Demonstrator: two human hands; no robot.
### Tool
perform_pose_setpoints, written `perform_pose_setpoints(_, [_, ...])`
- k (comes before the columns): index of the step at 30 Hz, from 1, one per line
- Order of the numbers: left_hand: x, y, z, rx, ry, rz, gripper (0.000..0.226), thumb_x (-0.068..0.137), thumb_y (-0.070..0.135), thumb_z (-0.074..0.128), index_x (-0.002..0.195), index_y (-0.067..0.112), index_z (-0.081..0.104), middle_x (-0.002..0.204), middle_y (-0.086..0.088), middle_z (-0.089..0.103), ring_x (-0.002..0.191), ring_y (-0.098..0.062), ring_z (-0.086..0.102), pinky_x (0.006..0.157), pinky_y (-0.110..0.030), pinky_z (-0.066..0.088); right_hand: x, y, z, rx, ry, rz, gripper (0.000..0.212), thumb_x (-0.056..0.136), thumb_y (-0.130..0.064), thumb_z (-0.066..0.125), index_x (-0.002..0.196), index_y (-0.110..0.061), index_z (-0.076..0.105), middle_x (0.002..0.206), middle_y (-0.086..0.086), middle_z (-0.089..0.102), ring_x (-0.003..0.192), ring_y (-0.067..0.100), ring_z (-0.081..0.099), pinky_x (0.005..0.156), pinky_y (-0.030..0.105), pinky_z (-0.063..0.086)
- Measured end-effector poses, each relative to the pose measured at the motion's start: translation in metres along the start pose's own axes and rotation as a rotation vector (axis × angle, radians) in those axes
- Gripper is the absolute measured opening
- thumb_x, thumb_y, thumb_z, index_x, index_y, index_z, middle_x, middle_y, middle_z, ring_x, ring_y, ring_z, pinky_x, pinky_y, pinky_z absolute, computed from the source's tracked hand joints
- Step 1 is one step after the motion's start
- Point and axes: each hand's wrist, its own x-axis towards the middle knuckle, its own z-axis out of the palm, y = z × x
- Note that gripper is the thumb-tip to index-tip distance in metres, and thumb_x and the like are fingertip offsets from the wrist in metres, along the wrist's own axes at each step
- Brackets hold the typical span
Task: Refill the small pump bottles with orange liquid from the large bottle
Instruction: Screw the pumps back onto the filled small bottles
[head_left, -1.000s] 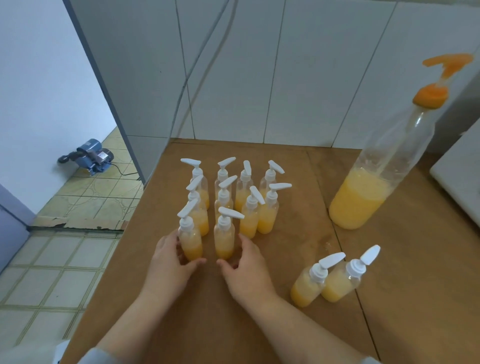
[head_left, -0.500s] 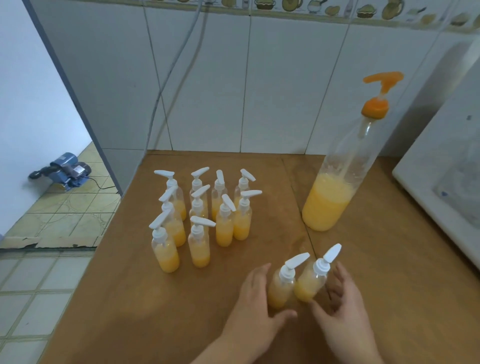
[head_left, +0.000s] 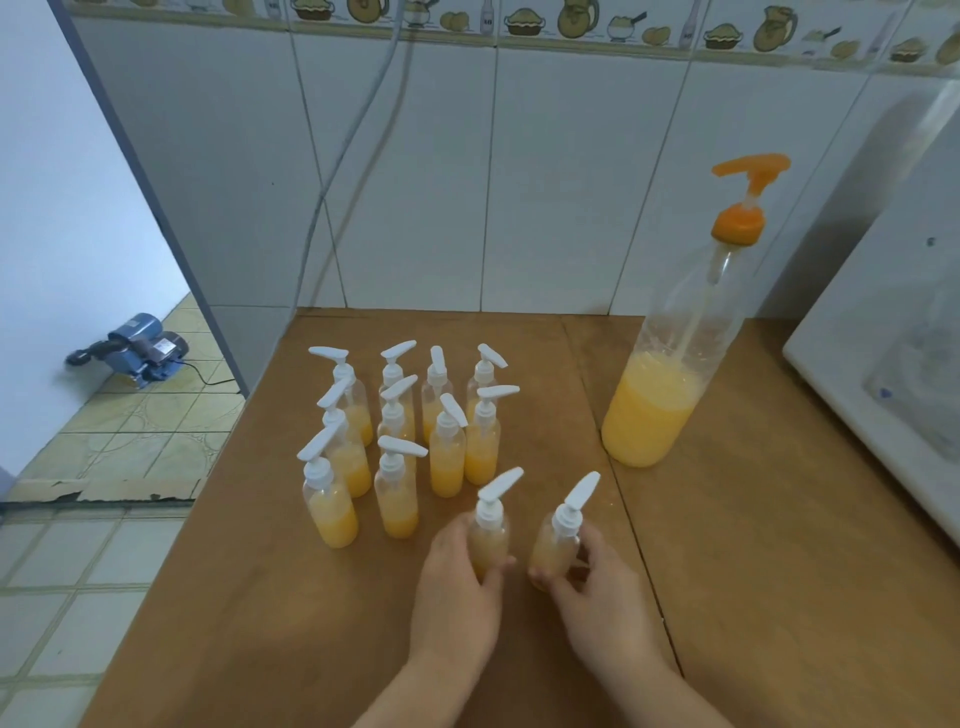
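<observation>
Several small pump bottles (head_left: 397, 499) with white pumps and orange liquid stand grouped on the brown table (head_left: 779, 597). Two more small bottles stand apart, nearer to me. My left hand (head_left: 457, 592) grips the left small bottle (head_left: 488, 535) of that pair. My right hand (head_left: 597, 597) grips the right small bottle (head_left: 558, 545). Both bottles are upright, with their lower parts hidden by my fingers. The large clear bottle (head_left: 660, 410) with an orange pump stands at the back right, about a third full of orange liquid.
A white appliance (head_left: 883, 395) sits at the table's right edge. A tiled wall (head_left: 519, 182) runs behind the table. On the left the table ends above a tiled floor, where a blue pump motor (head_left: 137, 351) lies.
My hands left the front bottles of the group and moved right to the two separate bottles. They now grip them, and both bottles have shifted left, closer to the group.
</observation>
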Motion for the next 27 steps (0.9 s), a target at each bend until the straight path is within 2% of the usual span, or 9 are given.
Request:
perform_pose_setpoints(3, [0.007, -0.002, -0.008, -0.016, 0.066, -0.047, 0.041, 0.084, 0.023, 0.069, 0.122, 0.026, 0.055, 0.111, 0.01, 0.061, 0.107, -0.012, 0.056, 0.094, -0.033, 0.046, 0.006, -0.011, 0.007, 0.006, -0.044, -0.029, 0.05, 0.08, -0.007, 0.071, 0.1, -0.046, 0.049, 0.089, -0.02, 0.064, 0.084, -0.017, 0.056, 0.069, 0.006, 0.042])
perform_pose_setpoints(5, [0.01, -0.001, -0.01, -0.012, 0.083, -0.05, 0.042, 0.085, 0.023, 0.068, 0.124, 0.026, 0.054, 0.112, 0.01, 0.061, 0.109, -0.012, 0.055, 0.096, -0.034, 0.046, 0.009, -0.019, 0.01, 0.019, -0.072, -0.037, 0.045, 0.081, -0.005, 0.069, 0.1, -0.042, 0.053, 0.09, -0.019, 0.065, 0.082, -0.018, 0.057, 0.068, 0.006, 0.042])
perform_pose_setpoints(7, [0.011, 0.001, -0.01, -0.007, 0.115, -0.055, 0.042, 0.085, 0.022, 0.067, 0.125, 0.027, 0.055, 0.111, 0.009, 0.063, 0.107, -0.013, 0.057, 0.093, -0.033, 0.047, 0.013, -0.024, 0.013, 0.015, -0.081, -0.047, 0.047, 0.082, -0.003, 0.067, 0.095, -0.045, 0.05, 0.087, -0.02, 0.063, 0.079, -0.021, 0.056, 0.066, 0.003, 0.04])
perform_pose_setpoints(10, [0.013, 0.002, -0.009, 0.026, 0.171, -0.128, 0.043, 0.087, 0.027, 0.064, 0.129, 0.022, 0.055, 0.109, 0.001, 0.067, 0.103, -0.019, 0.06, 0.09, -0.034, 0.048, 0.018, -0.026, 0.018, 0.016, -0.078, -0.055, 0.049, 0.082, -0.002, 0.065, 0.094, -0.047, 0.048, 0.09, -0.018, 0.064, 0.077, -0.017, 0.059, 0.068, 0.007, 0.042])
perform_pose_setpoints(13, [0.015, 0.001, -0.006, 0.052, 0.182, -0.19, 0.047, 0.089, 0.032, 0.062, 0.131, 0.015, 0.053, 0.111, -0.004, 0.067, 0.105, -0.024, 0.06, 0.09, -0.037, 0.048, 0.023, -0.025, 0.025, -0.012, -0.082, -0.054, 0.049, 0.08, -0.006, 0.069, 0.099, -0.047, 0.048, 0.094, -0.018, 0.064, 0.086, -0.014, 0.057, 0.073, 0.011, 0.042])
perform_pose_setpoints(19, [0.019, 0.0, -0.008, 0.056, 0.209, -0.156, 0.038, 0.088, 0.029, 0.064, 0.123, 0.015, 0.059, 0.1, -0.005, 0.068, 0.095, -0.026, 0.062, 0.083, -0.034, 0.049, 0.032, -0.029, 0.031, -0.013, -0.119, -0.05, 0.042, 0.082, -0.006, 0.066, 0.099, -0.042, 0.053, 0.089, -0.018, 0.064, 0.081, -0.014, 0.058, 0.066, 0.008, 0.043])
perform_pose_setpoints(24, [0.025, -0.001, -0.008, 0.052, 0.215, -0.125, 0.032, 0.088, 0.027, 0.063, 0.118, 0.016, 0.06, 0.094, -0.003, 0.068, 0.09, -0.023, 0.062, 0.079, -0.033, 0.049, 0.039, -0.035, 0.037, -0.022, -0.113, -0.049, 0.032, 0.081, -0.012, 0.066, 0.099, -0.036, 0.058, 0.089, -0.015, 0.066, 0.083, -0.001, 0.062, 0.077, 0.024, 0.051])
perform_pose_setpoints(27, [0.029, -0.002, -0.008, 0.07, 0.204, -0.119, 0.031, 0.088, 0.028, 0.063, 0.116, 0.015, 0.06, 0.093, -0.003, 0.067, 0.089, -0.022, 0.062, 0.077, -0.033, 0.049, 0.044, -0.04, 0.04, -0.036, -0.129, -0.052, 0.033, 0.082, -0.014, 0.066, 0.105, -0.036, 0.057, 0.097, -0.015, 0.064, 0.091, 0.002, 0.06, 0.081, 0.024, 0.049])
